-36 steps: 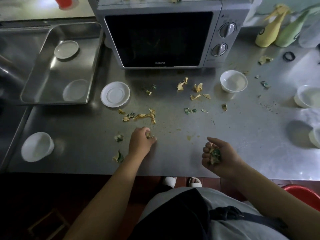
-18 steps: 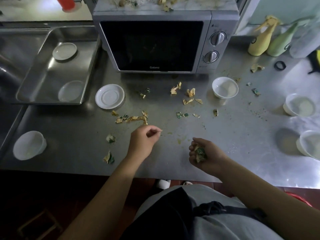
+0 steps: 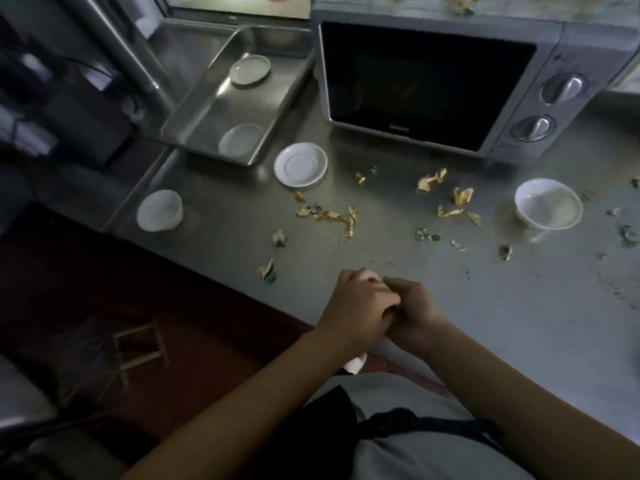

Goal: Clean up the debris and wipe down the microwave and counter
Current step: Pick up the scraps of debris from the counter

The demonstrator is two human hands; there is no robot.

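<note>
Yellow and green scraps of debris (image 3: 332, 216) lie scattered over the steel counter (image 3: 502, 306) in front of the silver microwave (image 3: 433, 84), whose top also carries debris (image 3: 457, 3). More scraps (image 3: 457, 197) lie near a white bowl (image 3: 549, 206). My left hand (image 3: 356, 303) and my right hand (image 3: 415, 313) are pressed together at the counter's front edge. The right hand is cupped shut around gathered debris, which is hidden now. The left hand's fingers rest over it; what they hold is hidden.
A steel tray (image 3: 194, 123) with two white saucers stands left of the microwave. A white saucer (image 3: 300, 164) and a white cup (image 3: 160, 210) sit on the counter's left part. A small wooden stool (image 3: 138, 348) stands on the floor below.
My left hand moved right from the counter to meet my right hand, which holds the collected scraps. The camera has swung to the left.
</note>
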